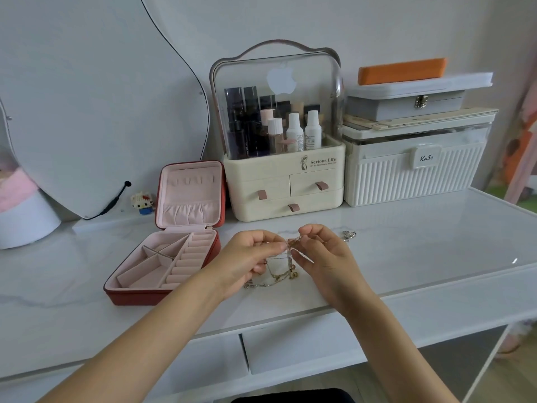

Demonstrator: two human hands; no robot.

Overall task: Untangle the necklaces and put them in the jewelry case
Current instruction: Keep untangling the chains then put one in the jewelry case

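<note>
Both hands work the knot, centre frame.
Left hand (252, 251) and right hand (319, 251) pinch the tangled necklaces (283, 267) above the table (406, 242); light, limp, slippery chains, best held near the knot. Open jewelry case (162, 257) waits left.

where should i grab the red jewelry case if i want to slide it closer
Grip the red jewelry case by the low walls of its base, one hand on each side, coming in from the front edge. Its lid stands open and upright at the back, so pulling there would probably tip or close it. Both hands, left hand and right hand, are pinching the tangled necklaces now.
</note>
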